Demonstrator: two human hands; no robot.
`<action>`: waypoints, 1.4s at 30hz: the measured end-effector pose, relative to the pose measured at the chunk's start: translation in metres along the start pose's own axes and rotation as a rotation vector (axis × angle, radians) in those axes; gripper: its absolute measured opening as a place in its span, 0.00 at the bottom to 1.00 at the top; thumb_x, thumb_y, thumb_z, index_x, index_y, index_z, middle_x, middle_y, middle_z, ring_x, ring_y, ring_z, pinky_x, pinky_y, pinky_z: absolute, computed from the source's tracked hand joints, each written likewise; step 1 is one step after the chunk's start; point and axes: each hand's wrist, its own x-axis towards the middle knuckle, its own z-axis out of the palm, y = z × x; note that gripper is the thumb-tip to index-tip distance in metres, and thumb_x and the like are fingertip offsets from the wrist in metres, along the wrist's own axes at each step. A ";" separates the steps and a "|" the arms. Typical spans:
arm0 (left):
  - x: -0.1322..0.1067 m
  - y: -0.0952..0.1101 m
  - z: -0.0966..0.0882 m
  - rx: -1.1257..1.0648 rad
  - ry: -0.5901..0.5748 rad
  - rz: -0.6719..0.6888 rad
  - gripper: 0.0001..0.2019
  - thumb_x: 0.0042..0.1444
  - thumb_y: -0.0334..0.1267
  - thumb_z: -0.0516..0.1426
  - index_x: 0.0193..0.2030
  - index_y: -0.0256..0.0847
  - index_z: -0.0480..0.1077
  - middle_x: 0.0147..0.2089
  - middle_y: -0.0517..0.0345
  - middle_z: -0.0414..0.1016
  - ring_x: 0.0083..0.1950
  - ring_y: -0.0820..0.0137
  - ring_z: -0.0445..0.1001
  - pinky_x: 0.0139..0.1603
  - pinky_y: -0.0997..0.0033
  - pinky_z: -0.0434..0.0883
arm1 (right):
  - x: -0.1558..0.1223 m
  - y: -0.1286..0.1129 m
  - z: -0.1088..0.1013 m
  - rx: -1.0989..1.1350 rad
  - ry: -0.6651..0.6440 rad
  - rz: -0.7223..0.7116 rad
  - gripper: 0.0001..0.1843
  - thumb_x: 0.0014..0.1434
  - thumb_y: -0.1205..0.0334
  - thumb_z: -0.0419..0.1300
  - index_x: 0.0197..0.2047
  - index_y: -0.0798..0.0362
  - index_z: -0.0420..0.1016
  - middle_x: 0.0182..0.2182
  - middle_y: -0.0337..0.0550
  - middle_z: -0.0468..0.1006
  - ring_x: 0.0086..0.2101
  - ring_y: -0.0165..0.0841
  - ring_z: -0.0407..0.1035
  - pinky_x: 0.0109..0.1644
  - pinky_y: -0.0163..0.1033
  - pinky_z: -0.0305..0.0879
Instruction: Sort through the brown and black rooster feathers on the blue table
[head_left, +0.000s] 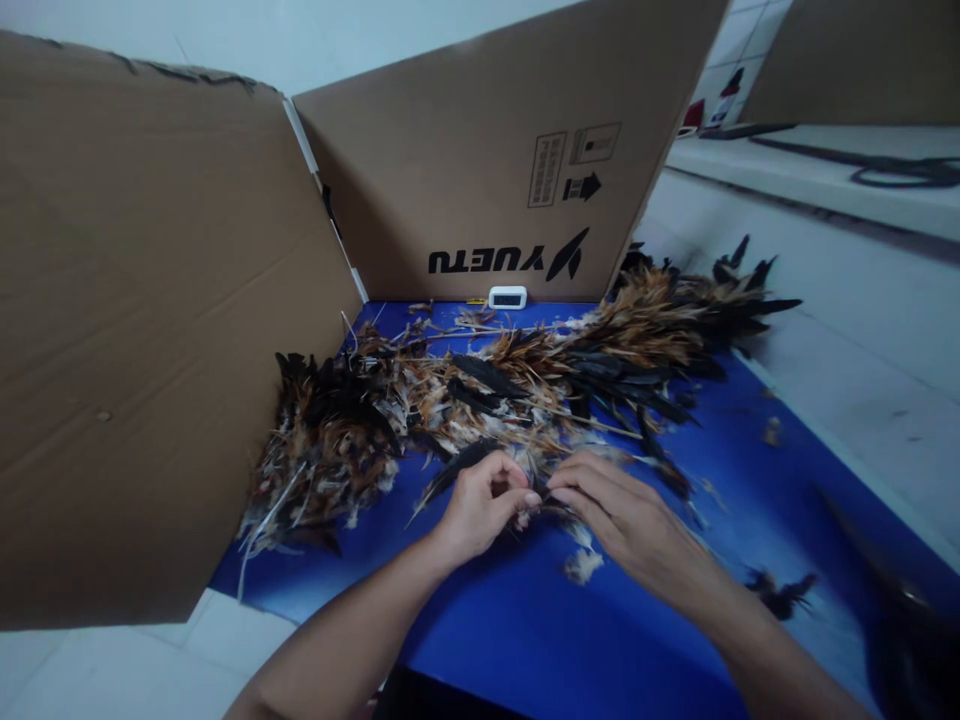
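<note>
My left hand (484,505) is closed in a pinch, thumb against the fingers, on small feathers (523,520) at the front of a big pile. Close beside it, my right hand (622,510) pinches the same small bunch from the other side. The fingertips hide most of what they hold. Just beyond lies the heap of brown, black and pale feathers (480,400), spread across the blue tabletop (495,620). One long dark feather (454,475) reaches out behind my left hand. A pale fluffy tuft (583,566) rests below my right hand.
Cardboard panels stand at the left (135,300) and back (480,170). A small white digital timer (508,297) sits by the back panel. Dark feather bits (780,594) and a blurred dark object (907,620) are at right. A white ledge (825,180) holds a bottle (724,98).
</note>
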 end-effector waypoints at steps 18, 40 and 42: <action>-0.008 0.008 0.001 0.439 -0.096 0.196 0.09 0.53 0.40 0.58 0.27 0.37 0.70 0.21 0.62 0.69 0.23 0.75 0.67 0.27 0.77 0.64 | 0.000 -0.001 0.006 0.043 -0.064 -0.015 0.10 0.63 0.64 0.48 0.38 0.50 0.70 0.34 0.44 0.71 0.36 0.34 0.67 0.40 0.40 0.64; -0.007 0.000 0.000 0.179 -0.100 0.076 0.08 0.51 0.40 0.59 0.29 0.37 0.68 0.23 0.61 0.69 0.23 0.76 0.67 0.26 0.77 0.65 | 0.002 0.002 -0.003 0.052 -0.181 0.122 0.10 0.62 0.62 0.49 0.39 0.48 0.72 0.33 0.42 0.74 0.34 0.33 0.67 0.38 0.38 0.63; -0.007 -0.001 0.001 0.184 -0.098 0.074 0.08 0.51 0.40 0.58 0.29 0.37 0.68 0.23 0.61 0.69 0.23 0.76 0.67 0.26 0.77 0.64 | 0.003 0.002 -0.003 0.030 -0.187 0.113 0.11 0.63 0.63 0.48 0.34 0.49 0.70 0.31 0.40 0.72 0.32 0.32 0.66 0.37 0.38 0.62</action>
